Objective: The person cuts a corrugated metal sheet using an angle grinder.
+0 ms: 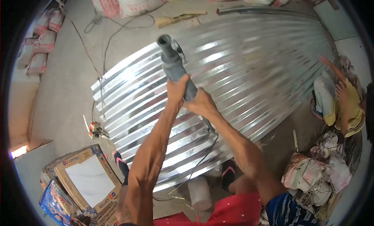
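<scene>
A grey cylindrical power tool (174, 68) with a round open end at the top is held over the corrugated metal sheets. My left hand (177, 89) is wrapped round its body. Just to the right and lower, my right hand (200, 103) grips the tool's lower part. From the tool's lower end a dark cable (208, 154) runs down across the sheets. The shiny corrugated metal sheets (241, 70) lie on the floor beneath both hands.
A person in yellow (352, 105) sits at the right edge of the sheets. Sacks (140, 2) line the back. A power socket box (94, 130) and flattened cartons (74, 163) lie at left. Bundled sacks (307, 171) sit lower right; a plastic container (199, 195) stands near my feet.
</scene>
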A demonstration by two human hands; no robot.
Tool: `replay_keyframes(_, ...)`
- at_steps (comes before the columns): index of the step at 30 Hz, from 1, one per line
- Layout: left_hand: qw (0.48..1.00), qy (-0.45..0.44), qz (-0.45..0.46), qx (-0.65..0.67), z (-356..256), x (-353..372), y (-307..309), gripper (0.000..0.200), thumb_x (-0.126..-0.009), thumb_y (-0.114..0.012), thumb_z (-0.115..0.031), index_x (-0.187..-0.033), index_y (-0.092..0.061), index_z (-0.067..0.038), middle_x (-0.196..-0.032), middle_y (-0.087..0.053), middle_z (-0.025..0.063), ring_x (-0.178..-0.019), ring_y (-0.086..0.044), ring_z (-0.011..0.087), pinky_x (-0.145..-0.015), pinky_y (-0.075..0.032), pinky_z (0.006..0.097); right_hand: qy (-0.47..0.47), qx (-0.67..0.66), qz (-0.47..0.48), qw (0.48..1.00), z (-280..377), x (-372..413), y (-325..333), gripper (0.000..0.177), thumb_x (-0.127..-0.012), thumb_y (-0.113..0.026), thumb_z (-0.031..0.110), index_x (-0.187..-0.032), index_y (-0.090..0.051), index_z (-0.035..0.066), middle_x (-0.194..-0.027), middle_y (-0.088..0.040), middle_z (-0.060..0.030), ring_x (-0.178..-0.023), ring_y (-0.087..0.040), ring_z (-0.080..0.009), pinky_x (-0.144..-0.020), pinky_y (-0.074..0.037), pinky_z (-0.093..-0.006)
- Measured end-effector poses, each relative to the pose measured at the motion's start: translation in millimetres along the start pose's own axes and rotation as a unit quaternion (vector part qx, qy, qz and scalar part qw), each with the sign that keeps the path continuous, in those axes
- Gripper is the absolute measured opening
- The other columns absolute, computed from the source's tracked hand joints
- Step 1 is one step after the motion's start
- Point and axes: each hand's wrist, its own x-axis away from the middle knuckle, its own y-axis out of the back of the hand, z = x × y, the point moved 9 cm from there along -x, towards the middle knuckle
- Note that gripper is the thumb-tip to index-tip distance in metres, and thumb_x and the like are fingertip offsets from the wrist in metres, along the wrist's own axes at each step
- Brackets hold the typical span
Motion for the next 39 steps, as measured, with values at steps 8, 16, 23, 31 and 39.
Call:
replay_keyframes(8, 0.992, -0.111, 0.063, -0.016, 42, -78, -37, 0.049, -0.081, -0.084, -0.029, -0.109, -0.061, 0.005, -0.094, -0.066, 0.0091, -0.081, -0.064, 0.0173, -0.069, -0.053, 0.0336, 0.078, 0.033, -0.049, 0.995, -42, -104, 9, 0.064, -0.066, -0.080, 0.032, -0.113, -0.061, -0.007, -0.108, -0.070, -0.0274, -0.100, -0.071, -0.0410, -0.087, -0.057, -0.0445)
replay_keyframes(16, 0.982, -0.091, 0.083, -0.142, 51, -150, -67, 0.061, -0.073, -0.089, -0.041, -0.105, -0.062, 0.004, -0.092, -0.067, 0.0128, -0.085, -0.067, 0.0209, -0.072, -0.055, 0.0356, 0.122, 0.003, -0.115, 0.986, -52, -188, 23, 0.062, -0.067, -0.082, 0.034, -0.108, -0.064, -0.009, -0.107, -0.070, -0.0297, -0.102, -0.071, -0.0408, -0.088, -0.057, -0.0434)
replay_keyframes(23, 0.961, -0.107, 0.094, -0.236, 43, -197, -81, 0.069, -0.075, -0.084, -0.050, -0.112, -0.066, 0.005, -0.104, -0.071, 0.0139, -0.093, -0.067, 0.0240, -0.091, -0.050, 0.0410, 0.190, 0.041, -0.117, 0.974, -38, -238, 42, 0.042, -0.068, -0.079, 0.037, -0.081, -0.072, -0.003, -0.079, -0.072, -0.0179, -0.082, -0.072, -0.0309, -0.076, -0.054, -0.0388)
replay_keyframes(31, 0.978, -0.099, 0.074, -0.168, 47, -246, -88, 0.095, -0.071, -0.087, -0.049, -0.131, -0.045, 0.013, -0.115, -0.064, 0.0216, -0.100, -0.067, 0.0290, -0.080, -0.057, 0.0391, 0.153, 0.039, -0.097, 0.983, -26, -262, 54, 0.046, -0.067, -0.078, 0.038, -0.087, -0.072, -0.003, -0.094, -0.074, -0.0190, -0.091, -0.073, -0.0275, -0.078, -0.057, -0.0357)
replay_keyframes(39, 0.984, -0.080, 0.082, -0.138, 53, -266, -93, 0.103, -0.070, -0.086, -0.049, -0.138, -0.039, 0.011, -0.125, -0.059, 0.0239, -0.107, -0.065, 0.0306, -0.088, -0.055, 0.0419, 0.122, -0.022, -0.068, 0.990, -28, -284, 53, 0.043, -0.067, -0.073, 0.029, -0.095, -0.072, -0.005, -0.100, -0.074, -0.0208, -0.095, -0.073, -0.0293, -0.082, -0.058, -0.0349)
